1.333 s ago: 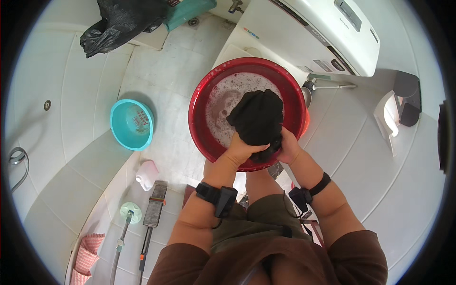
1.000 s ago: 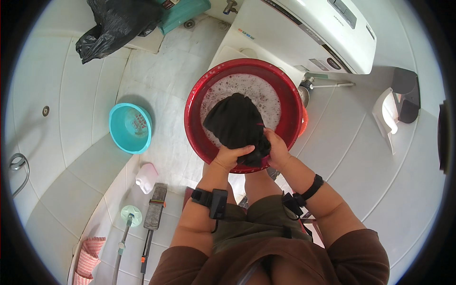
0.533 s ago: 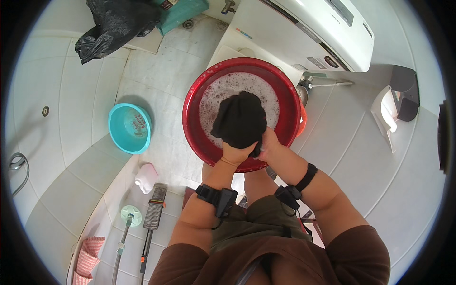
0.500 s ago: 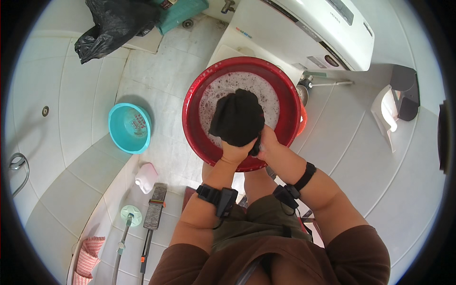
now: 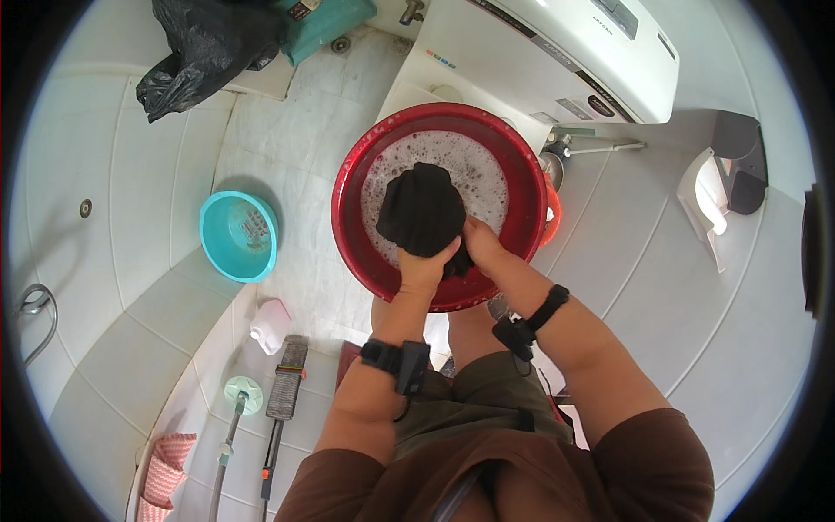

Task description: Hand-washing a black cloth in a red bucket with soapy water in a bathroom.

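A bunched black cloth [image 5: 421, 209], perhaps a garment, is held over a large red basin [image 5: 347, 187] of foamy water [image 5: 481, 174]. My left hand [image 5: 424, 269] grips it from below on the near side, the fingers partly covered by the fabric. At its right edge my right hand [image 5: 481, 244] is closed on the same cloth, and a loose end hangs between the two hands. The cloth's underside is out of sight. Black straps with small boxes sit on both my forearms.
A turquoise basin [image 5: 239, 237] stands on the floor at left, near a pink jug [image 5: 270, 325] and a flat mop [image 5: 286, 378]. Behind the red basin is a white washing machine [image 5: 557, 52]. A black plastic bag [image 5: 204, 52] is at the far left.
My hands and the black cloth have shifted slightly left. My right hand has come up a little along the cloth's side, and its forearm has moved inward.
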The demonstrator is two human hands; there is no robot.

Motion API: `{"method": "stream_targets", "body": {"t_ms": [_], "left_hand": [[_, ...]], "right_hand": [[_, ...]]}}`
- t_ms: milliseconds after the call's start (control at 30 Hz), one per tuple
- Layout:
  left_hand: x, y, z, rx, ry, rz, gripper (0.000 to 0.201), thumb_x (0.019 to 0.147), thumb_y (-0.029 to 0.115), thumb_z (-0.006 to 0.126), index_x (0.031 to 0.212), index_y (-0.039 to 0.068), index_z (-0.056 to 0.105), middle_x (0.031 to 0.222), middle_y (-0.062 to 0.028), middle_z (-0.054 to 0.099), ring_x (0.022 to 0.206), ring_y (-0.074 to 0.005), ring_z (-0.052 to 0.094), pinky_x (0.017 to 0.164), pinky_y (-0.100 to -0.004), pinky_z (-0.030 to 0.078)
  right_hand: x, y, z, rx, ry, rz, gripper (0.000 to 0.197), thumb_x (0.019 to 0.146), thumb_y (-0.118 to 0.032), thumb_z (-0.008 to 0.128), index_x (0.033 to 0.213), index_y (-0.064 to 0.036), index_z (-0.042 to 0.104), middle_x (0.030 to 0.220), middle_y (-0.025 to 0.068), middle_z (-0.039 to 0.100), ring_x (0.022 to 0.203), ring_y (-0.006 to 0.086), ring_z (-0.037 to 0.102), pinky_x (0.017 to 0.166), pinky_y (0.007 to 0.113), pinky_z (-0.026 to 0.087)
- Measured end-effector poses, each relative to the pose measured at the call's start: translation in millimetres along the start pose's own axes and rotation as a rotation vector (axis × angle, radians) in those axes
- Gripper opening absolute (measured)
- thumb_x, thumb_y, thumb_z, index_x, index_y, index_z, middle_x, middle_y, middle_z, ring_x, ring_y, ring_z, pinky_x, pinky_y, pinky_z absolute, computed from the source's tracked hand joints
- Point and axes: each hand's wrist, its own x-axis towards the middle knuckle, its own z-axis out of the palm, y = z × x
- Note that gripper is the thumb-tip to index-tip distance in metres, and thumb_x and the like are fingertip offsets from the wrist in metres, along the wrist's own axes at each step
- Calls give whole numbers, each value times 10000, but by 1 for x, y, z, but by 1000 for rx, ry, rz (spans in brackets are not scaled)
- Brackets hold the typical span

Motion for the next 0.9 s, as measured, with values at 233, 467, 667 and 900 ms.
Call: {"method": "stream_targets", "body": {"t_ms": [233, 467, 667, 900], "left_hand": [[-15, 28, -49, -106, -123, -119, 536, 618, 42, 776, 1104, -3, 553, 1078, -80, 587, 977, -192, 565, 874, -304, 432], [-5, 18, -76, 194, -61, 23, 491, 625, 61, 779, 1065, -14, 575, 1062, -84, 599, 964, -175, 566, 875, -300, 429], [-18, 33, -70, -15, -17, -13, 499, 621, 80, 787, 1065, -5, 576, 1082, -90, 593, 982, -175, 558, 869, -302, 432], [-40, 33, -60, 73, -34, 140, 710, 567, 132, 827, 1170, 0, 476, 1139, -99, 553, 1052, -217, 519, 907, -330, 411]], "right_hand": [[-24, -26, -67, -535, -42, -213, 356, 747, -192, 628, 1060, -38, 559, 1031, 202, 567, 961, 330, 554, 844, 387, 433], [-28, -20, -112, -697, 594, -164, 410, 679, -175, 703, 1007, -30, 505, 956, 151, 557, 912, 299, 567, 771, 372, 460], [-12, 3, -117, 417, -62, 341, 559, 709, -86, 691, 1213, -41, 452, 1130, 101, 555, 991, 236, 558, 822, 388, 467], [-21, -7, -128, 375, -102, 117, 550, 664, 64, 593, 1193, -28, 470, 1064, 127, 579, 904, 256, 592, 791, 369, 490]]}}
